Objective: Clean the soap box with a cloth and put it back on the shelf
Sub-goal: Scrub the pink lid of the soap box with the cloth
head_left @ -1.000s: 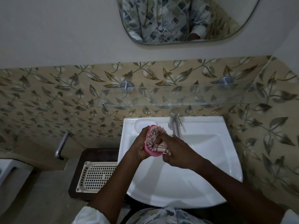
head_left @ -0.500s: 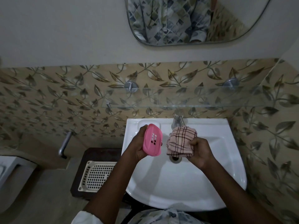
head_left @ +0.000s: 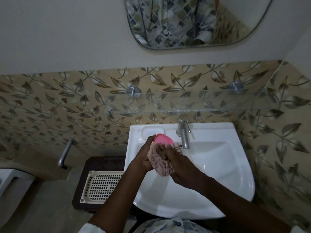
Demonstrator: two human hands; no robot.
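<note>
Pink soap box (head_left: 163, 140) | cloth (head_left: 160, 167) back on it | right hand (head_left: 179, 163) gripping cloth

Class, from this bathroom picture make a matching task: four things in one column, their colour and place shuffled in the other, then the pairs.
1 soap box
2 cloth
3 glass shelf
4 mesh tray

a cream, left of the sink
b pink, in the left hand
c see-through, on the wall above the tap
d checked, gripped by the right hand

Pairs: 1-b, 2-d, 3-c, 4-a.
</note>
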